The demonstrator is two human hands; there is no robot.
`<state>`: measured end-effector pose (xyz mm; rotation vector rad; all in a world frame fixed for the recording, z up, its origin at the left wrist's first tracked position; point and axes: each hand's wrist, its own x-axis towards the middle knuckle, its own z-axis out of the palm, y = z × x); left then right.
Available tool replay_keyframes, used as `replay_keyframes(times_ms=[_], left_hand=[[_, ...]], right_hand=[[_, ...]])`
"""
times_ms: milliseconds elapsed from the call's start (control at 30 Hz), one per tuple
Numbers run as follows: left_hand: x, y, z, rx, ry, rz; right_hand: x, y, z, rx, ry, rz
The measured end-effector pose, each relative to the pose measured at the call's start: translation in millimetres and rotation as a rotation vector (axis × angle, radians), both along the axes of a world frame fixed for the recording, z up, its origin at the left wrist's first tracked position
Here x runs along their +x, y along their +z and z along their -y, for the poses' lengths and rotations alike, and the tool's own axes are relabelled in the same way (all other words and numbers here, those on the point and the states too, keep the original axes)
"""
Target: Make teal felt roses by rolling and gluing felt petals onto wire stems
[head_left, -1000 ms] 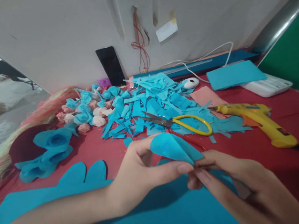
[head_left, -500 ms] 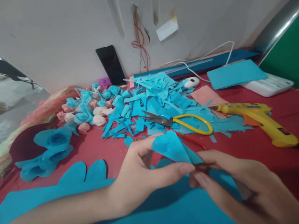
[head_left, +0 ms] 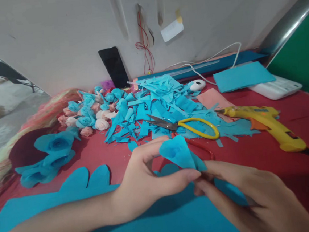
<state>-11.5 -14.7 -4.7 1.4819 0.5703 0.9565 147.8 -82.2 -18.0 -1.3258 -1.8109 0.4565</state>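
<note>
Between my two hands is a blue paper flower [head_left: 178, 152], its crepe-like petals wrapped round each other and narrowing toward my fingertips. My left hand [head_left: 146, 178] pinches its base with the thumb in front; the other fingertips are partly hidden behind the paper. From the right, my right hand [head_left: 249, 190] closes thumb and fingers on the same base. Below them lies a large blue sheet [head_left: 143, 223]. Cut blue petals [head_left: 74, 178] rest at its far edge. Scissors [head_left: 182, 125] with yellow and red handles lie just beyond my hands.
A yellow glue gun [head_left: 264, 120] lies at right. Blue paper scraps [head_left: 158, 101] are heaped mid-table, beside small blue and pink paper roses [head_left: 89, 115]. Larger blue flowers [head_left: 51, 155] sit at left. A phone [head_left: 114, 67] leans on the wall; a white cable [head_left: 209, 59] runs at the back.
The fingers of my right hand have shifted slightly around the flower's base, and the petal edge on its right sits closer in. My left hand keeps its pinch.
</note>
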Motion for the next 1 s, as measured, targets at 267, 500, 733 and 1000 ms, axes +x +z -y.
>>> replay_keyframes(times_ms=[267,500,733,1000], left_hand=[[1,0.4,-2,-0.010,-0.047,0.057],[-1,0.5,-2,-0.057,-0.047,0.045],[-3,0.9,-2,-0.058,-0.053,0.034],[-1,0.1,-1,-0.153,-0.086,0.075]], right_hand=[[-1,4.2,-9,-0.167,0.029,-0.052],[-12,8.8,-8,-0.174,-0.205,0.001],[-10,11.6,-9,-0.250,-0.123,-0.139],[-2,14.0,-10,-0.415,0.148,-0.372]])
